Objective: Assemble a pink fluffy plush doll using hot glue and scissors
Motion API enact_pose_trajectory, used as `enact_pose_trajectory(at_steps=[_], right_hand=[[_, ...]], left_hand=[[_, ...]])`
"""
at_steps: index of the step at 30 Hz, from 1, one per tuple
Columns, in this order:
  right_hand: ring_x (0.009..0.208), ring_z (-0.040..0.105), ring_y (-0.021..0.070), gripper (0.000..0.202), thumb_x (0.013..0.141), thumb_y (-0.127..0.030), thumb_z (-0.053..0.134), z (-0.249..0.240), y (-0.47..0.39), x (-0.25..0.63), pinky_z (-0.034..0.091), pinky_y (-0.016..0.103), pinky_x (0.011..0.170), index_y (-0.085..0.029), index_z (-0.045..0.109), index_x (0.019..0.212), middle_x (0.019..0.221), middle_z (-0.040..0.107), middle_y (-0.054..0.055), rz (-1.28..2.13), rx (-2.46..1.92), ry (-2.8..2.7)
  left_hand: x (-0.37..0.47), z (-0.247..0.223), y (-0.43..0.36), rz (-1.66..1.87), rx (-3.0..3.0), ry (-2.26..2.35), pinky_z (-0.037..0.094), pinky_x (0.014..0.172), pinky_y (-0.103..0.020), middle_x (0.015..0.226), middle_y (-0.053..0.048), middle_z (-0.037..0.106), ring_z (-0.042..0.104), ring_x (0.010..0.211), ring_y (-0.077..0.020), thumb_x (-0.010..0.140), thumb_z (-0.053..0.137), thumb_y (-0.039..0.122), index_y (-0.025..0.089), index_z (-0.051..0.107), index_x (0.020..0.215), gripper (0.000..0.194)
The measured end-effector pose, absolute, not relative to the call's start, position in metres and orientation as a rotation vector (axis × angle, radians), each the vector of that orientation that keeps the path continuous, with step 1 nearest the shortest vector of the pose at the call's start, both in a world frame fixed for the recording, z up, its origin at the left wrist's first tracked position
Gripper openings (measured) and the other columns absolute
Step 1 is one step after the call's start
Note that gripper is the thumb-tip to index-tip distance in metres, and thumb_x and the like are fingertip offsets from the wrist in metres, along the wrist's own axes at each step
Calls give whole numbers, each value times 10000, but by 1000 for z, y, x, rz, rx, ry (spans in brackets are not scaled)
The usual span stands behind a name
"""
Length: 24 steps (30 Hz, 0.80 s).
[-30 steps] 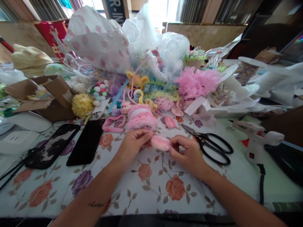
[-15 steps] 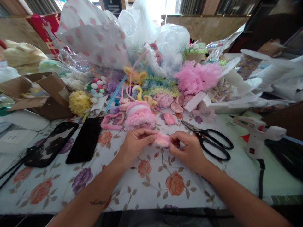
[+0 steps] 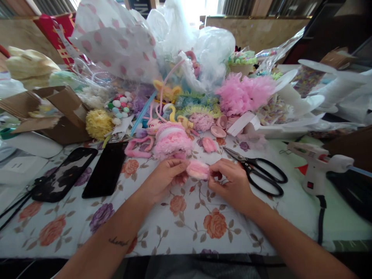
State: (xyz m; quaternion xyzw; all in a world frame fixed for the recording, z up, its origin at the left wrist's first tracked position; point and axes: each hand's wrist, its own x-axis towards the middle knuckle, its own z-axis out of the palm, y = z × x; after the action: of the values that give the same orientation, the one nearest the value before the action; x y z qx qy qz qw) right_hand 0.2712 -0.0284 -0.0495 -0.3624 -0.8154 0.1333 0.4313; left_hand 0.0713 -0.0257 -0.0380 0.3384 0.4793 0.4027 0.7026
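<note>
A small pink and cream fuzzy piece (image 3: pixel 198 169), looking like bent chenille stem, is held between my hands above the flowered cloth. My right hand (image 3: pixel 231 184) pinches its right end between thumb and fingers. At its left end, my left hand (image 3: pixel 167 176) has thumb and forefinger closed together, the other fingers curled below; the exact contact is partly hidden. Just beyond lies a pink fluffy bundle with a white band (image 3: pixel 173 141). A similar small pink piece (image 3: pixel 209 145) rests behind my right hand, and a bent pink fuzzy strip (image 3: pixel 139 147) is left of the bundle.
Black-handled scissors (image 3: pixel 261 170) lie right of my right hand, with a white glue gun (image 3: pixel 316 166) farther right. Two phones, one black (image 3: pixel 104 170) and one patterned (image 3: pixel 65 174), are at left. Craft supplies, plastic bags (image 3: pixel 116 42) and a cardboard box (image 3: pixel 58 112) crowd the back.
My left fingers have drawn back slightly to the left, so more of the fuzzy piece shows. My right hand keeps its pinch. The view has shifted a little.
</note>
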Motion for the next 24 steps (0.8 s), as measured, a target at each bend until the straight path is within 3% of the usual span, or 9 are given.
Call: enact_pose_trajectory(at_steps=[10, 16, 24], right_hand=[[613, 454, 135, 157, 834, -68, 509, -55, -27, 272, 410, 270, 577, -189, 522, 734, 623, 534, 4, 199, -835, -2129], [642, 468, 165, 175, 858, -70, 508, -63, -27, 274, 426, 304, 603, -198, 539, 742, 646, 568, 30, 26, -761, -2252], [618, 489, 164, 162, 833, -66, 513, -60, -27, 271, 431, 290, 574, -205, 538, 754, 624, 566, 18, 29, -789, -2179]], left_hand=[[79, -38, -31, 849, 1009, 1223, 327, 428, -187, 498, 57, 476, 402, 422, -52, 773, 680, 447, 164, 525, 639, 350], [80, -44, -36, 845, 1284, 1353, 352, 468, -201, 500, 39, 532, 461, 455, -86, 874, 551, 453, 179, 512, 691, 331], [82, -35, -37, 964, 1306, 1333, 413, 514, -209, 553, 26, 567, 544, 507, -100, 862, 583, 441, 169, 552, 694, 320]])
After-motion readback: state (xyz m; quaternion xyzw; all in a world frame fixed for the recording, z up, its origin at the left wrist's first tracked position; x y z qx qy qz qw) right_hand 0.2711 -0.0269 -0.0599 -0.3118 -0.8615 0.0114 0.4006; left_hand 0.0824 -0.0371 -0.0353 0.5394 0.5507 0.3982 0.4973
